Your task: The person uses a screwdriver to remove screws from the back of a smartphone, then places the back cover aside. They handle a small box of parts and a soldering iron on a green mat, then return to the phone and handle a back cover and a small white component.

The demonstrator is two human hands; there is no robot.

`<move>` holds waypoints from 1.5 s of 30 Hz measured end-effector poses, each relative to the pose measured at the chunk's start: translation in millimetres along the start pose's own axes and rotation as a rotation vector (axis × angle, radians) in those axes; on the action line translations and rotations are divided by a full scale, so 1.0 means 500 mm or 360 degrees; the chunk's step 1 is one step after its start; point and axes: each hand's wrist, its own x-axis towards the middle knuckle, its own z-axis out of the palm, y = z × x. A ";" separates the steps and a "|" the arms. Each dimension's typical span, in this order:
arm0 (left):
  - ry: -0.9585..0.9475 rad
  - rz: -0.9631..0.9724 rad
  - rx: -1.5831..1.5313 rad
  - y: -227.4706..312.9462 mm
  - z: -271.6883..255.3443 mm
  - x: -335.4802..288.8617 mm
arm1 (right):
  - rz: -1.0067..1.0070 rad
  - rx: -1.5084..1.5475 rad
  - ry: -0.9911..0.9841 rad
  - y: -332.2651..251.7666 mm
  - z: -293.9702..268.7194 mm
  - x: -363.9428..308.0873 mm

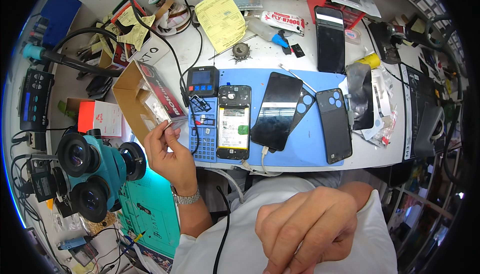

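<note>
My left hand (172,161), with a metal-band watch at the wrist, pinches the near corner of a cardboard box (129,86). The box is tilted, and small clear plastic packets (152,105) show inside. Close to the camera, my right hand (310,229) is raised over my lap with fingers curled together; whatever they hold, if anything, is hidden. On the blue mat (310,139) lie an opened phone (234,124) with its battery exposed, a dark phone screen (277,109) overlapping a back cover (304,103), and another dark back cover (334,124).
A teal microscope (102,174) stands at the left over a green mat (152,209). Behind the blue mat are a black phone (330,39), a glue tube (282,21) and a yellow paper (220,21). A small meter (202,80) sits beside the opened phone. Black cables hang across the bench.
</note>
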 end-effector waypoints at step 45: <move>0.0207 0.0390 0.0224 0.011 0.003 -0.102 | 0.0186 -0.0530 0.0206 -0.139 -0.036 -0.191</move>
